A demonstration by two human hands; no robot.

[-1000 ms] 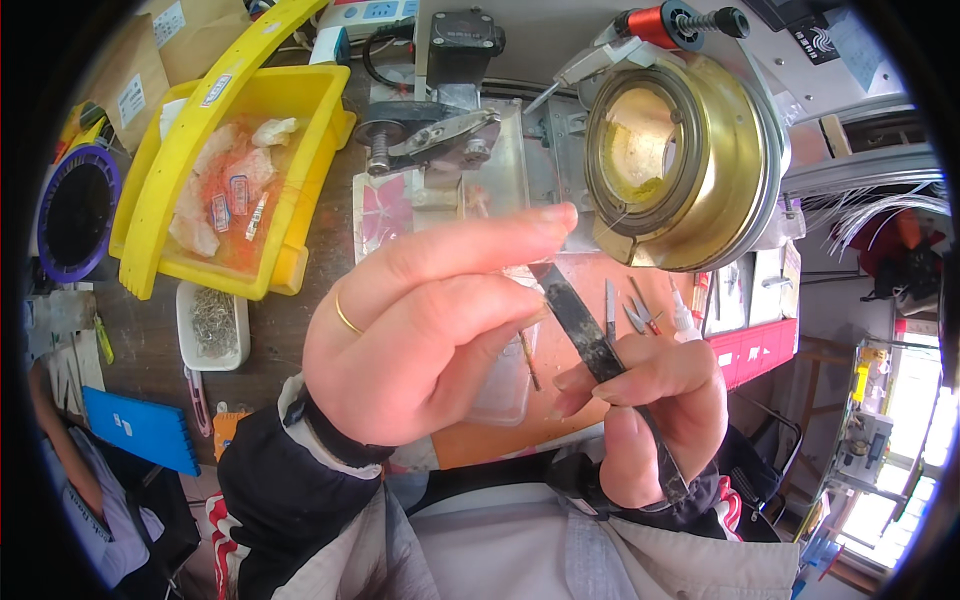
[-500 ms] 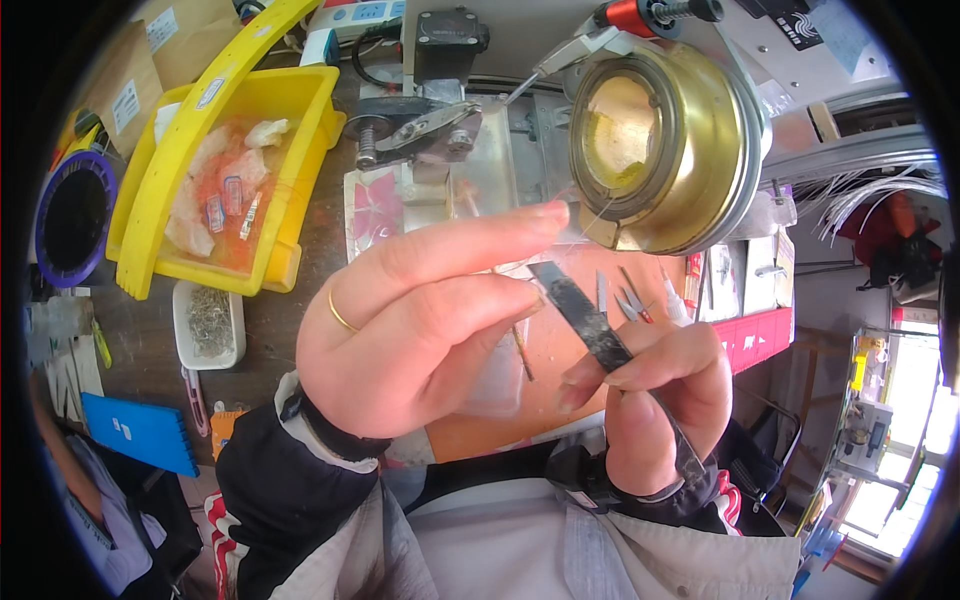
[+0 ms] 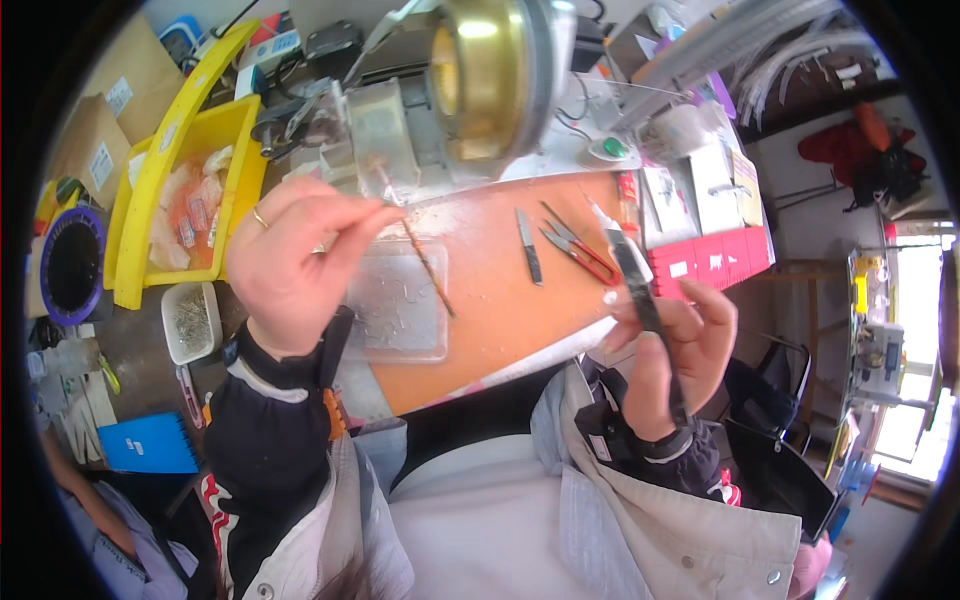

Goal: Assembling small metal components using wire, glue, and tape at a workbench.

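My left hand, with a ring on one finger, is raised over the left of the orange work mat; its fingertips pinch near the top of a thin brown stick slanting down over a clear plastic tray. My right hand is at the mat's right edge and grips black tweezers that point up and to the left. The two hands are well apart.
A brass-coloured round machine stands behind the mat. Red-handled snips and a dark blade lie on the mat. A yellow bin with packets, a white dish of small parts and a red box surround it.
The hands, held together close to the camera before, have separated: left hand moved left toward the tray, right hand with the tweezers moved right and down. The view shifted.
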